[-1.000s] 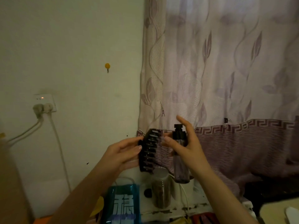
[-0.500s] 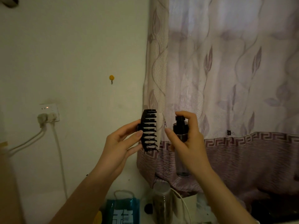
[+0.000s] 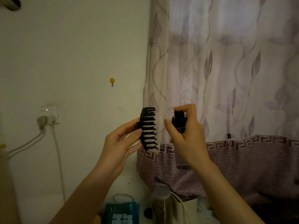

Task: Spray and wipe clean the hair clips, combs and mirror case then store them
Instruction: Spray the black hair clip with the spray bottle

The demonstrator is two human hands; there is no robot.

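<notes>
A large black claw hair clip (image 3: 148, 128) is held upright in front of the wall, its teeth pointing right. My left hand (image 3: 120, 143) pinches its back edge between thumb and fingers. Just right of it, my right hand (image 3: 188, 139) grips a small clear spray bottle (image 3: 178, 125) with a black pump head, the index finger curled over the top. The nozzle faces the clip, a short gap away. Combs and the mirror case are out of view.
A patterned curtain (image 3: 226, 78) hangs behind the hands. A wall socket (image 3: 48, 114) with plugs and cables sits at left, a yellow hook (image 3: 112, 80) higher up. Below stand a blue bag (image 3: 122, 212), a clear jar (image 3: 161, 204) and a white cable (image 3: 182, 206).
Both hands rose with the clip and bottle, and the camera tilted up. My right index finger went from raised above the pump to curled down onto it.
</notes>
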